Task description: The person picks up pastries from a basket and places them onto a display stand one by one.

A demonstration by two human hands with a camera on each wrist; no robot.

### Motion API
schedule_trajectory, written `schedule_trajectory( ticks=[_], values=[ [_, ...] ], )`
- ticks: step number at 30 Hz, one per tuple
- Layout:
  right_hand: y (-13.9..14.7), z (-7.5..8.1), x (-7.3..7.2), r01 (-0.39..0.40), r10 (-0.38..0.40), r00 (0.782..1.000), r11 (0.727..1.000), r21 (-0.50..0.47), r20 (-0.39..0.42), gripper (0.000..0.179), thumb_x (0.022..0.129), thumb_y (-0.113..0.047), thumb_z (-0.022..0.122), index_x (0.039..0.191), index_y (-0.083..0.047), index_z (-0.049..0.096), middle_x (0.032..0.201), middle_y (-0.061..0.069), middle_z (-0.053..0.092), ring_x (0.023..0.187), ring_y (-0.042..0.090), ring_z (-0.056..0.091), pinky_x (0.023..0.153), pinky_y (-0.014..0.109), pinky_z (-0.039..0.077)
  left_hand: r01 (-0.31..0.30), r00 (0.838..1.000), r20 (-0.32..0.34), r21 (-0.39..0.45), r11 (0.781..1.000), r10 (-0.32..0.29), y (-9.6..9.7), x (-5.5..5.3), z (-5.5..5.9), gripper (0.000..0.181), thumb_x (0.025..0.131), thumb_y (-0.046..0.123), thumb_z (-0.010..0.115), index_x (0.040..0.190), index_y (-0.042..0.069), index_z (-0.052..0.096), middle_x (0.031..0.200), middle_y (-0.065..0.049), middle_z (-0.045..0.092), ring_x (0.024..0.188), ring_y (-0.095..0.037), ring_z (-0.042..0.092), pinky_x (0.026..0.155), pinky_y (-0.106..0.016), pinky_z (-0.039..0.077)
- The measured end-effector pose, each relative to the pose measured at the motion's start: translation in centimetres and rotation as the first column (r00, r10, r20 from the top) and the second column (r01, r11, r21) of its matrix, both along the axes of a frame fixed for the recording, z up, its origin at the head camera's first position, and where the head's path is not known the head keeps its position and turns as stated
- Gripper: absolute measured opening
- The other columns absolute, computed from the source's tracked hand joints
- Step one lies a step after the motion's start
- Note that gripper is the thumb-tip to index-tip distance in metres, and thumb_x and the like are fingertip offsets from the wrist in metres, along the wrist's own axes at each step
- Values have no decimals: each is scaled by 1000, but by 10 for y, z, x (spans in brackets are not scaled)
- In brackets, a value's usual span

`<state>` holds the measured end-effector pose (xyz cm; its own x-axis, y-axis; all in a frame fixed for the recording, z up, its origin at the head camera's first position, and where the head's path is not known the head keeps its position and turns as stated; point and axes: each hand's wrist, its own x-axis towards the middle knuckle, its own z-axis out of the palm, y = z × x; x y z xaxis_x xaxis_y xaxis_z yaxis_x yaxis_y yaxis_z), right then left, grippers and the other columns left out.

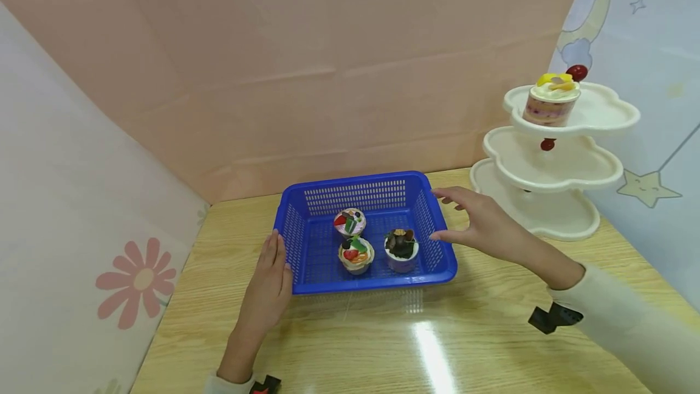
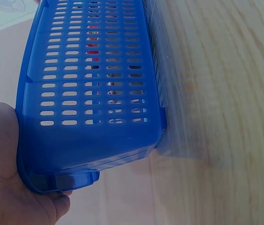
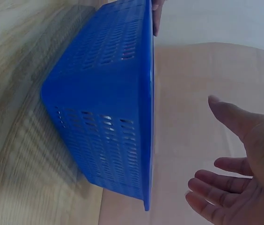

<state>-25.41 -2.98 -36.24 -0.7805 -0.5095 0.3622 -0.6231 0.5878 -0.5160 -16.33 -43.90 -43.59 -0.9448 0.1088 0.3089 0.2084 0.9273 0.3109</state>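
A blue plastic basket (image 1: 377,286) with slotted walls sits on the wooden table. Inside it are three dessert cups: one with pink-white cream and a red fruit slice (image 1: 350,222), one with strawberry and orange pieces (image 1: 356,255), and one with a dark topping (image 1: 401,250). My left hand (image 1: 268,281) rests along the basket's left rim with its fingers straight. Beside the right rim, my right hand (image 1: 481,224) is spread, thumb and fingers apart, holding nothing. The right wrist view shows a gap between this hand (image 3: 244,173) and the basket wall (image 3: 99,140).
To the right stands a cream three-tier stand (image 1: 558,163) with cloud-shaped trays. Its top tier holds a dessert cup with yellow fruit (image 1: 551,102), with a red knob (image 1: 576,73) behind it. A pinkish backdrop (image 1: 328,78) closes off the table's back; patterned sheets hang on both sides.
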Motion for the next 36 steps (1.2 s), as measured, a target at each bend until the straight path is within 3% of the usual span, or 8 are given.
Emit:
schedule_trajectory(
  ticks=[8,15,29,36],
  values=[
    [-19,-12,-2,-110,107,994,990,87,36,80,74,-47,76,136,-6,47,134,12,52,119,31,51,97,49,43,-2,1000,-7,-4,1000,2,1,0,2,54,101,19,35,146,-6,20,155,-18,12,143,-27,6,112,-48,21],
    [-35,-21,-8,-178,176,984,974,137,31,77,72,-41,80,132,-3,51,127,14,57,117,32,53,97,47,43,-2,1000,-14,-16,1000,2,2,1,3,54,100,19,36,145,-7,21,155,-19,13,143,-28,8,111,-49,22],
    [-58,-36,-13,-182,152,981,939,291,122,81,74,-41,78,134,4,47,129,18,55,119,33,51,98,46,42,-8,1000,-11,-21,1000,8,2,1,1,54,101,19,35,146,-7,20,155,-18,13,143,-29,8,111,-48,21],
    [-67,-40,-14,-169,138,984,924,343,112,80,72,-36,81,130,9,48,121,21,58,112,36,55,94,48,45,-17,1000,0,-23,1000,17,2,1,1,55,102,23,33,146,-6,19,156,-17,12,143,-27,7,111,-49,22]
  ],
)
